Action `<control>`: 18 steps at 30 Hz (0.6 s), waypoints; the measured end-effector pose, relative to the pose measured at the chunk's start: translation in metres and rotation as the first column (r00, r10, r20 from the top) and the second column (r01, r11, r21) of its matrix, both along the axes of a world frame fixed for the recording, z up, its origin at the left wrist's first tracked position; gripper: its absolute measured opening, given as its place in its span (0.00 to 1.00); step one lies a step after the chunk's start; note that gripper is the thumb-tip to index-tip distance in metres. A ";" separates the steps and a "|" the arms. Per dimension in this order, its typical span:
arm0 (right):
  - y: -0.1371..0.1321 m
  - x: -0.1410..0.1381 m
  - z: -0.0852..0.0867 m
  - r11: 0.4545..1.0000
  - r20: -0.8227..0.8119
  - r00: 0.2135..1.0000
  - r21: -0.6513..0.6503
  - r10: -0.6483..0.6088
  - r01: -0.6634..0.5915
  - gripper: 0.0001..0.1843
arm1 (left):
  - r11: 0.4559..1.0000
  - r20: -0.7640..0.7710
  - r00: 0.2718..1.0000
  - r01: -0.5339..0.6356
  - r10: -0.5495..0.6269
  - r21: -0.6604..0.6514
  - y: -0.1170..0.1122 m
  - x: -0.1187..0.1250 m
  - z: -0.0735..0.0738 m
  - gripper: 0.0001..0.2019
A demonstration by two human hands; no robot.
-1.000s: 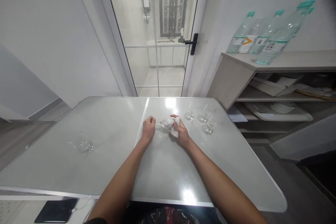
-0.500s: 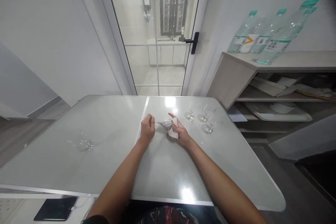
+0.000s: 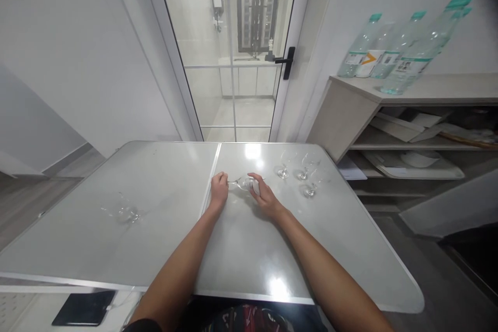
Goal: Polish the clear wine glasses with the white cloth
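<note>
A clear stemmed wine glass [image 3: 241,183] lies sideways between my hands, just above the grey table [image 3: 249,249]. My left hand [image 3: 219,190] is closed on the glass's stem and foot. My right hand [image 3: 261,195] curls round the bowl with a white cloth, which is now mostly hidden under the fingers. Both forearms reach in from the bottom edge.
Three more stemmed glasses [image 3: 301,172] stand upright at the table's far right. Another glass [image 3: 125,212] lies on the left half. A shelf unit [image 3: 408,114] with several water bottles [image 3: 389,52] stands to the right. A glass door [image 3: 233,52] is behind. A dark phone [image 3: 83,308] lies low at the left.
My right hand has turned over the bowl, so the white cloth that showed beside the glass is now tucked under my fingers. The left hand shifted slightly on the stem.
</note>
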State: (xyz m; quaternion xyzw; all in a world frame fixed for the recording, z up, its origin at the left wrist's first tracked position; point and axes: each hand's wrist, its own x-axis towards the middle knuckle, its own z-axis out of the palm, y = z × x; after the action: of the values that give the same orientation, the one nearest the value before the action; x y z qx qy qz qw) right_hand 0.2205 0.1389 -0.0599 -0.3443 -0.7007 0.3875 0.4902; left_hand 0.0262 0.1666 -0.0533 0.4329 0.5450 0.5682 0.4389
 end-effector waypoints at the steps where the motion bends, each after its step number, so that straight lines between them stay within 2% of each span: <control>1: 0.000 0.000 -0.001 0.998 0.050 0.999 0.068 -0.001 -0.003 0.24 | 0.999 0.066 0.998 0.014 -0.011 -0.047 0.002 -0.001 -0.002 0.16; 3: -0.001 0.000 -0.003 0.987 0.057 0.997 0.157 -0.043 0.033 0.22 | 0.995 0.164 0.986 0.021 -0.004 -0.099 0.006 -0.005 -0.003 0.16; 5: -0.002 -0.001 -0.004 0.971 -0.086 0.979 0.140 -0.183 0.194 0.22 | 0.995 0.206 0.978 -0.015 0.034 -0.095 0.009 -0.010 -0.003 0.16; 7: -0.001 -0.004 -0.004 0.941 -0.301 0.894 -0.029 -0.331 0.339 0.27 | 0.996 0.250 0.965 -0.070 0.081 -0.051 0.011 -0.013 -0.002 0.16; 8: -0.001 -0.006 -0.004 0.933 -0.390 0.847 -0.153 -0.360 0.326 0.30 | 0.996 0.278 0.956 -0.090 0.093 -0.023 0.010 -0.012 -0.001 0.16; 10: 0.000 -0.010 -0.004 0.926 -0.506 0.804 -0.352 -0.312 0.138 0.35 | 0.996 0.325 0.943 -0.089 0.076 0.025 0.008 -0.008 0.000 0.16; 11: 0.000 -0.012 -0.003 0.914 -0.536 0.802 -0.404 -0.262 0.029 0.36 | 0.998 0.339 0.940 -0.054 0.041 0.029 0.007 -0.004 -0.001 0.16; 13: -0.001 -0.015 0.001 0.891 -0.573 0.803 -0.435 -0.163 -0.130 0.35 | 0.993 0.383 0.921 0.104 -0.076 -0.053 0.004 0.004 -0.001 0.16; 14: -0.002 -0.015 0.003 0.883 -0.589 0.798 -0.432 -0.123 -0.182 0.35 | 0.972 0.421 0.897 0.205 -0.138 -0.118 0.003 0.008 -0.002 0.16; 16: -0.005 -0.014 0.009 0.863 -0.626 0.776 -0.429 -0.070 -0.268 0.35 | 0.895 0.504 0.835 0.379 -0.222 -0.234 0.002 0.012 -0.002 0.15; 18: -0.006 -0.011 0.013 0.837 -0.653 0.756 -0.438 -0.044 -0.329 0.36 | 0.833 0.552 0.794 0.470 -0.254 -0.293 0.001 0.013 0.000 0.13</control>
State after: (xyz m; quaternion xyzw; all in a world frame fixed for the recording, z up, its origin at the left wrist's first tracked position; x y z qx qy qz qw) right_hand 0.2097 0.1328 -0.0471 -0.2554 -0.3818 0.6957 0.5522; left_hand 0.0389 0.1677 -0.0537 0.2687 0.4277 0.4324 0.7469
